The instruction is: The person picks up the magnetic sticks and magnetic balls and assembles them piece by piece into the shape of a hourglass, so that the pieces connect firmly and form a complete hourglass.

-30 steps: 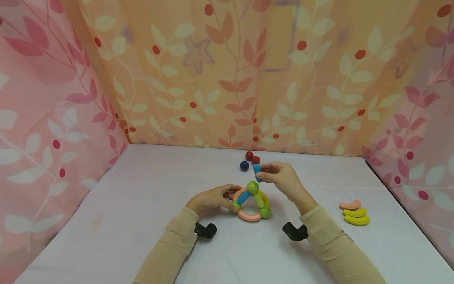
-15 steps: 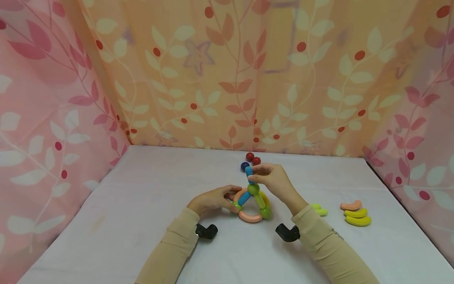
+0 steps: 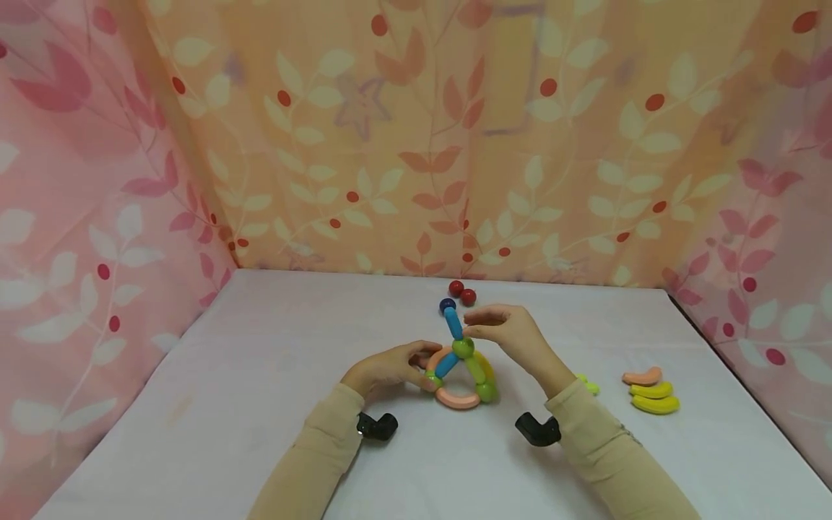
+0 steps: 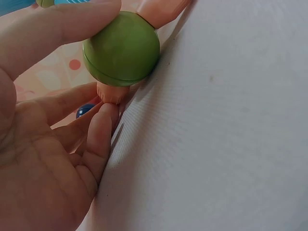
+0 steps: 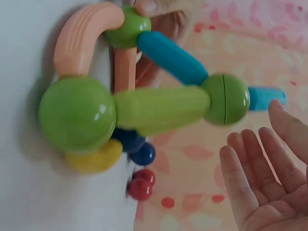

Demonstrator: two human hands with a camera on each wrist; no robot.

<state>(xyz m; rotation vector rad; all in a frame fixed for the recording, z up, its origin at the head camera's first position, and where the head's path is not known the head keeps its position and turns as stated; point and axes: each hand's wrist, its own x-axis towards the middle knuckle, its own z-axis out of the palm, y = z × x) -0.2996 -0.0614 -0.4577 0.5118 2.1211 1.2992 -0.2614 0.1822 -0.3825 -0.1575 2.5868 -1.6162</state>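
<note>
A magnetic-looking ball-and-rod model stands on the white table, with curved peach rods (image 3: pixel 457 399) at its base and a green ball (image 3: pixel 463 348) on top. My left hand (image 3: pixel 388 365) holds its left corner; in the left wrist view the thumb lies on a green ball (image 4: pixel 121 48) and the fingers on a peach rod beneath. A blue rod (image 3: pixel 453 323) stands upright, slightly tilted, on the top ball. My right hand (image 3: pixel 510 331) is beside it, fingers extended; in the right wrist view the thumb tip overlaps the end of the blue rod (image 5: pixel 264 98), contact unclear.
Two red balls (image 3: pixel 462 292) and a dark blue ball (image 3: pixel 447 305) lie behind the model. To the right are yellow curved rods (image 3: pixel 653 398), a peach one (image 3: pixel 642 376) and light green pieces (image 3: pixel 590 385) partly behind the right sleeve. Patterned curtains surround the table.
My right hand brought the blue rod left and down onto the top green ball, then loosened and drew slightly right. The left hand stays on the model.
</note>
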